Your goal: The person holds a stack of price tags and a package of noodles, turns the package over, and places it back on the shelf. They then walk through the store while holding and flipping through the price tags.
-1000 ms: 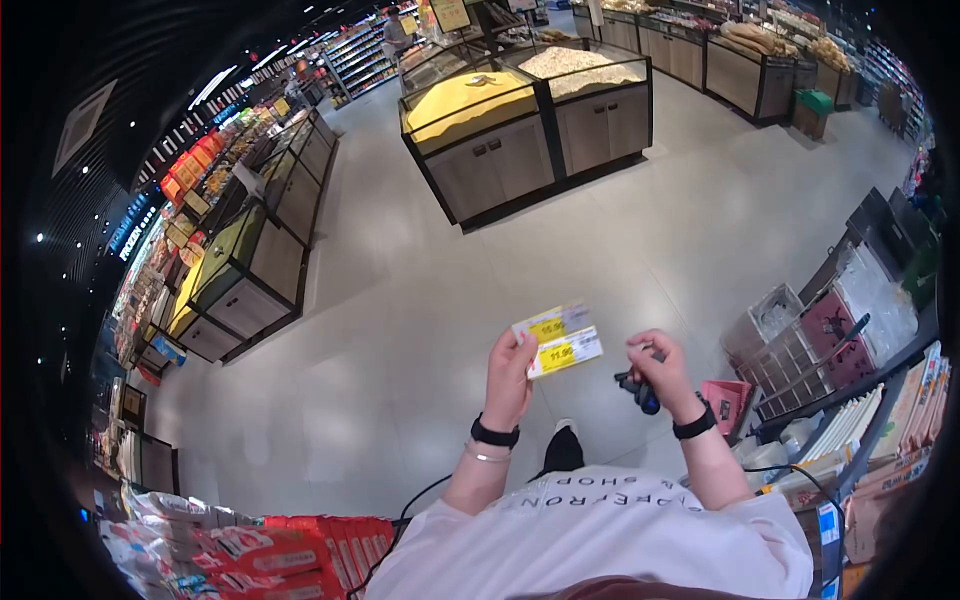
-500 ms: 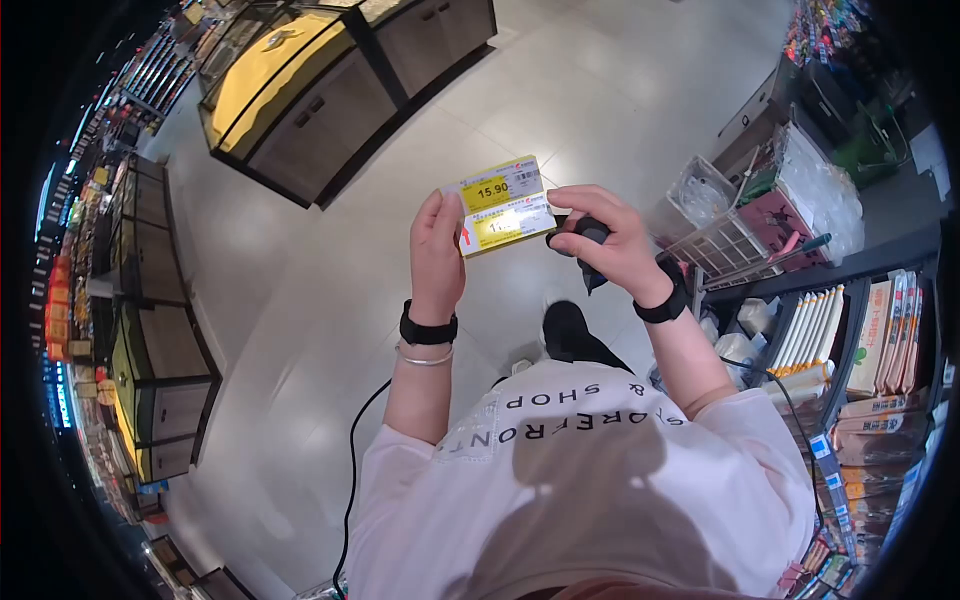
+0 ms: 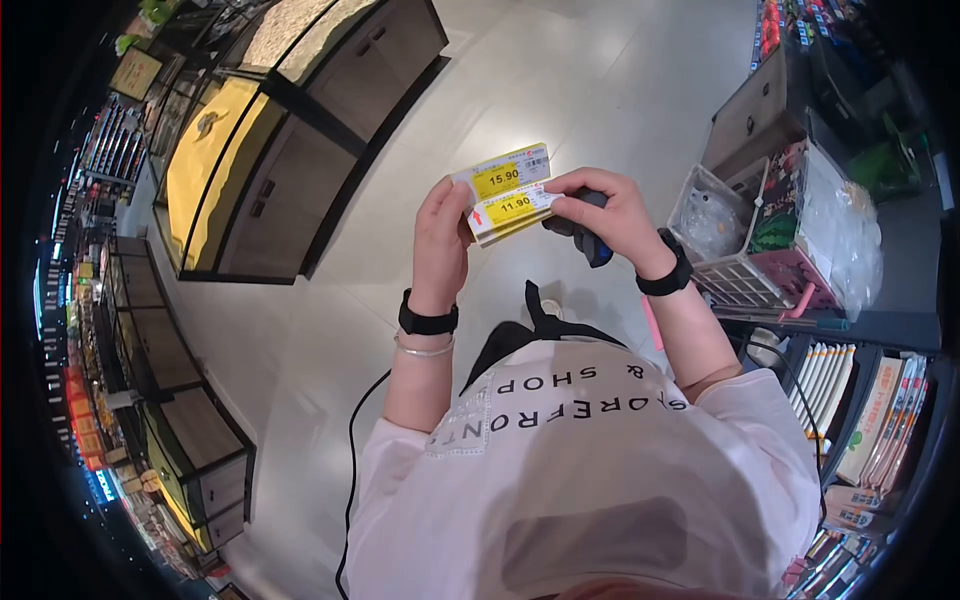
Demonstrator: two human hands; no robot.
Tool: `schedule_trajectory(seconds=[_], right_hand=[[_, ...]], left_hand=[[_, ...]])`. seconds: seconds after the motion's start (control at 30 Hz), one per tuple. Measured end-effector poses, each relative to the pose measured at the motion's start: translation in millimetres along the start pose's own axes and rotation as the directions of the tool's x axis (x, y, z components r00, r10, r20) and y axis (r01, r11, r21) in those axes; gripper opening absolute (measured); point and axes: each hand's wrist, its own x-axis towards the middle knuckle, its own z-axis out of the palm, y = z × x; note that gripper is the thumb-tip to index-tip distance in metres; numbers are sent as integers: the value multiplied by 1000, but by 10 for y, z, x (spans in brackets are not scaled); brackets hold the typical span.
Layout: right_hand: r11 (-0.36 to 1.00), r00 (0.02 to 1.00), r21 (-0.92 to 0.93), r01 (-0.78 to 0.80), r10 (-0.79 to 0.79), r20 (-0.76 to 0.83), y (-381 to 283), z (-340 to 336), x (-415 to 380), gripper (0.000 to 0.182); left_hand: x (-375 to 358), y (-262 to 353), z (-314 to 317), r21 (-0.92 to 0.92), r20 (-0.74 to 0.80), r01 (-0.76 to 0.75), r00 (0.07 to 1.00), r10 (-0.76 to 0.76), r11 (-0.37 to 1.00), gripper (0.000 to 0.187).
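My left hand (image 3: 440,230) is closed on the left end of a small stack of yellow-and-white price tags (image 3: 505,180). The upper tag reads 15.90; the front one reads 11.90 and has a red arrow. With thumb and forefinger, my right hand (image 3: 612,222) pinches the right end of the front tag. Tucked under that same hand is a black handheld device (image 3: 590,243), partly hidden by the fingers. Both hands are raised in front of my chest, above the floor.
Wood-fronted display cases (image 3: 300,185) stand ahead on the left, one with yellow cloth. At right, a white basket (image 3: 745,280) holds plastic-wrapped items, beside a shelf of upright packages (image 3: 885,420). A black cable (image 3: 352,470) hangs by my left side.
My right thumb and forefinger have come onto the tags' right end, and the device has swung lower. The front tag's price is now readable. The view has shifted past the cases and basket.
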Motion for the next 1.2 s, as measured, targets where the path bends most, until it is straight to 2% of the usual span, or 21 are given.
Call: schedule_trajectory(seconds=[0.07, 0.13, 0.27, 0.33, 0.47, 0.53, 0.57, 0.6, 0.67, 0.83, 1.0, 1.13, 1.2], right_hand=[[985, 990, 146, -95, 109, -89, 97, -85, 229, 16], [982, 984, 148, -115, 133, -120, 186, -172, 485, 15], [973, 967, 145, -177, 199, -157, 428, -338, 985, 14], [973, 959, 142, -184, 209, -192, 594, -441, 1253, 13], [971, 932, 89, -223, 239, -274, 806, -645, 1909, 14], [970, 913, 46, -240, 242, -329, 830, -714, 2247, 18], [967, 903, 12, -255, 243, -355, 820, -759, 2419, 23], [966, 905, -3, -259, 241, -350, 814, -801, 2582, 23], [970, 884, -22, -241, 210, -418, 836, -865, 2894, 33], [977, 867, 19, -212, 197, -457, 958, -1104, 3403, 36], [976, 884, -7, -220, 196, -425, 1222, -1492, 3900, 41], [979, 898, 76, -188, 203, -391, 1534, -1928, 4437, 42], [978, 897, 128, -167, 205, -391, 1696, -2180, 4720, 41]], left_hand=[[270, 39, 63, -9, 31, 34, 999, -34, 999, 25], [588, 53, 80, -19, 93, 137, 987, -135, 990, 28], [1275, -4, -28, 19, 149, 148, 978, -149, 989, 29], [1664, -67, -128, 299, 263, 19, 959, -102, 954, 31], [2514, -57, -163, 279, 366, -9, 925, -98, 960, 31], [2955, -62, -206, 298, 351, 55, 922, -163, 953, 29], [3155, -31, -184, 218, 290, 130, 938, -192, 967, 28], [3345, 2, -159, 202, 290, 128, 939, -185, 971, 28], [3747, 89, -122, -8, 299, 251, 924, -237, 968, 31], [4630, 163, -27, 68, 356, 299, 884, -303, 952, 33], [5403, 52, 190, 27, 335, 364, 874, -352, 931, 32], [6057, 37, 443, 63, 307, 339, 888, -341, 939, 34], [6456, 2, 542, 98, 347, 311, 880, -325, 945, 33]])
